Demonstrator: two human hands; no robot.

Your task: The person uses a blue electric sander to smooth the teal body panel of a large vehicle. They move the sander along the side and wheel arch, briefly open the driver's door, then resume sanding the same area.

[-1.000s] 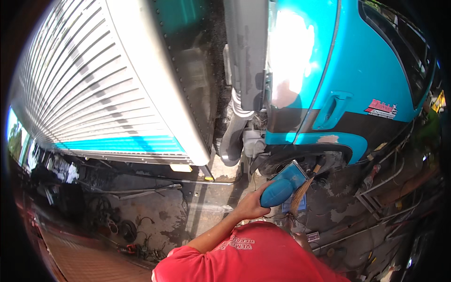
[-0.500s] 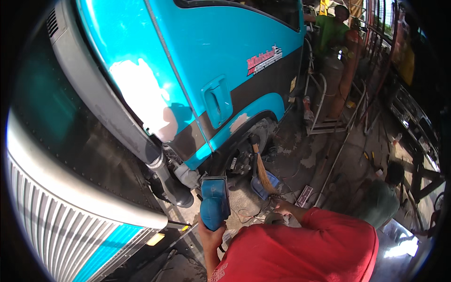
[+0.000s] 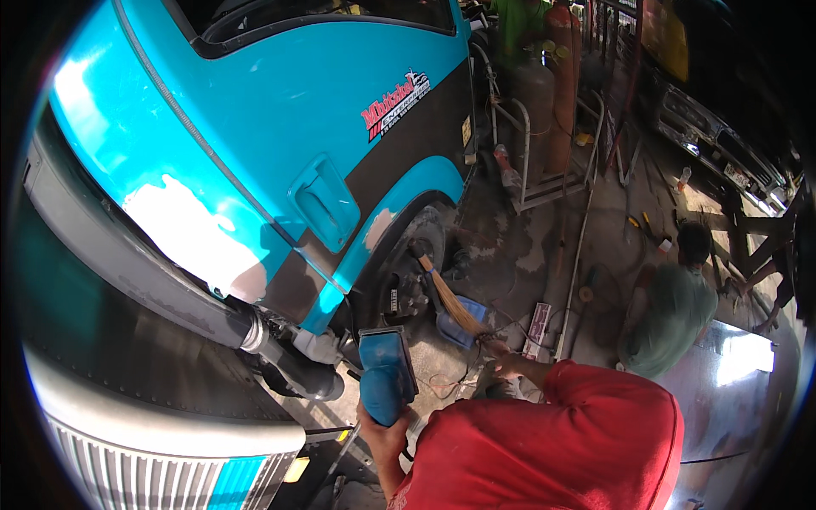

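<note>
My left hand is wrapped around the rounded blue body of a power sander. The tool's flat rectangular pad stands on edge along its right side, apart from the truck. My right hand is low beyond my red sleeve, its fingers curled near a thin cable and the bristle end of a broom. What those fingers hold is too small to make out. Ahead is the turquoise truck cab, with a bare whitish patch at its rear corner and a smaller one on the wheel arch.
A blue dustpan lies under the broom beside the front wheel. Gas cylinders stand in a metal trolley. A co-worker in a green shirt crouches at the right, near a shiny metal sheet. Cables cross the floor.
The view has swung right, so the truck sits farther left and the crouching co-worker shows more fully. The sander stays in my left hand; my right hand stays low by the broom.
</note>
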